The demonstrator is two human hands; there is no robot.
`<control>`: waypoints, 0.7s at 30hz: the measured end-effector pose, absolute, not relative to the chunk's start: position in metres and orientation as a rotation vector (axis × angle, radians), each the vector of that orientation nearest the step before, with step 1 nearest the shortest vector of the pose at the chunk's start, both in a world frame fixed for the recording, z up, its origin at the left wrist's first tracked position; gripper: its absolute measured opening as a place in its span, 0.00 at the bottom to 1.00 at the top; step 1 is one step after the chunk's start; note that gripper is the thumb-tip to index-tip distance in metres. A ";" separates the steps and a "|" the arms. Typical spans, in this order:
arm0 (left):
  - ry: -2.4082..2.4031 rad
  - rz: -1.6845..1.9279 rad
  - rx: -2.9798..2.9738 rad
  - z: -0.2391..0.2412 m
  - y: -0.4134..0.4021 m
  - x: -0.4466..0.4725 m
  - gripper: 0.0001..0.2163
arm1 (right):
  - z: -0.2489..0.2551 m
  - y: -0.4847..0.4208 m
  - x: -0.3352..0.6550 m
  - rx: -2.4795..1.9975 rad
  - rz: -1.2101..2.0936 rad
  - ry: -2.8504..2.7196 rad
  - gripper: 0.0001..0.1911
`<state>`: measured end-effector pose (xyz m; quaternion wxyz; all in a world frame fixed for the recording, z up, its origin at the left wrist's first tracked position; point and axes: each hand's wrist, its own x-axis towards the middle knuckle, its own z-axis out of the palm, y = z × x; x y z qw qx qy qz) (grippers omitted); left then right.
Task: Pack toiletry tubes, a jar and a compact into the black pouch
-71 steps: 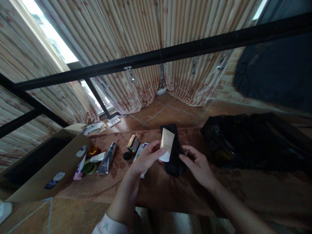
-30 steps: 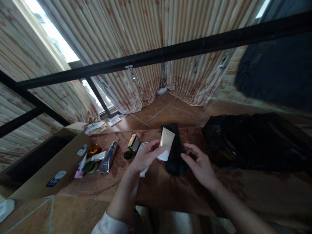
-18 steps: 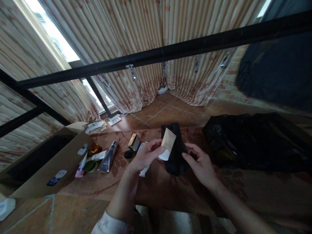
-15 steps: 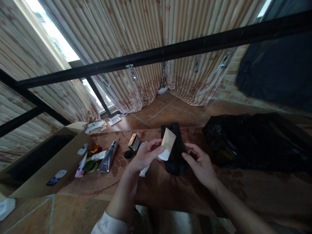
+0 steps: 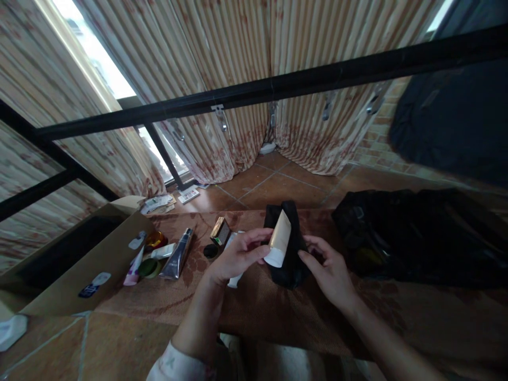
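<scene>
Between the thumb and fingers of my left hand (image 5: 242, 254) is a beige squeeze tube (image 5: 281, 238), its white cap pointing down. The tube is tilted above a small black pouch (image 5: 293, 270) lying on the brown patterned cloth (image 5: 190, 301). My right hand (image 5: 327, 267) pinches the pouch's right edge with thumb and fingers. Behind my left hand, a white tube (image 5: 235, 280) is partly hidden. Just left of that hand are a small dark-lidded jar (image 5: 210, 251) and a gold-and-dark box (image 5: 219, 231).
A grey tube (image 5: 178, 256), a white tube (image 5: 163, 251), a green-lidded jar (image 5: 149, 268), an amber jar (image 5: 156, 239) and a pink-and-white tube (image 5: 134, 267) lie beside a cardboard box (image 5: 95, 264). At the right sits a large black bag (image 5: 413, 233). A dark rail (image 5: 246, 98) crosses before the curtains.
The beige tube has turned in my left hand, showing its side more, and shifted slightly right. My right hand stays at the pouch's edge. The whole view has shifted slightly.
</scene>
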<state>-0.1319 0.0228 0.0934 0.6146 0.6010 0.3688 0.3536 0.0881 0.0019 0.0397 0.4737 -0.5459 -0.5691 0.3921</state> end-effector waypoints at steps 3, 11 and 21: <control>0.850 0.864 1.357 0.091 0.022 -0.130 0.24 | 0.042 0.002 0.088 -1.328 0.955 -1.405 0.17; 0.760 0.943 1.289 0.087 0.023 -0.129 0.22 | 0.044 0.000 0.088 -1.335 0.972 -1.374 0.19; 1.008 1.041 1.315 0.080 0.030 -0.153 0.22 | 0.043 -0.001 0.089 -1.402 0.966 -1.349 0.23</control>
